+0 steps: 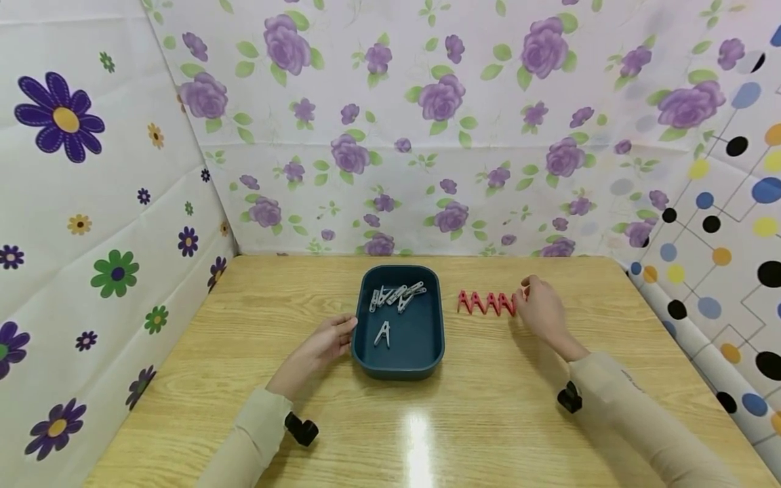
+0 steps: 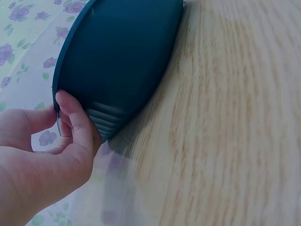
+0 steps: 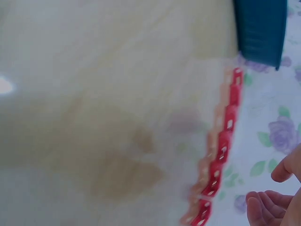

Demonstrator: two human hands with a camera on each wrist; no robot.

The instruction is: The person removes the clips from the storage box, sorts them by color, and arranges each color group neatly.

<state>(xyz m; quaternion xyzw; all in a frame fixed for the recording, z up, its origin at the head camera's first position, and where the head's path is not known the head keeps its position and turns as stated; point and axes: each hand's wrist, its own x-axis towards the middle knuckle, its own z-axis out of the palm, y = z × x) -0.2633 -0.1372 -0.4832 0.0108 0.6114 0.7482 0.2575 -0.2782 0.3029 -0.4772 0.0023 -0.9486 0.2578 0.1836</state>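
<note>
Red clothespins (image 1: 491, 299) are standing in a row on the table (image 1: 482, 407), just right of the blue box (image 1: 398, 373), legs touching or nearly so. That's the bit I'd worry about: clip one with a knuckle and I reckon its neighbors could tip too, domino style. Likeliest culprit is the right hand (image 1: 542, 310), at the far right end of the row, thumb and fingertips apart, nothing visible between them. From the head view it covers the end pin, so a blind bump seems easy there. Left hand (image 1: 326, 339) has the box's left rim pinched between thumb and fingers. Tug too hard and I'd guess the box slides into the row, or the gray clothespins (image 1: 398, 295) inside shift about. They're mostly heaped at the back, one alone nearer the front.
</note>
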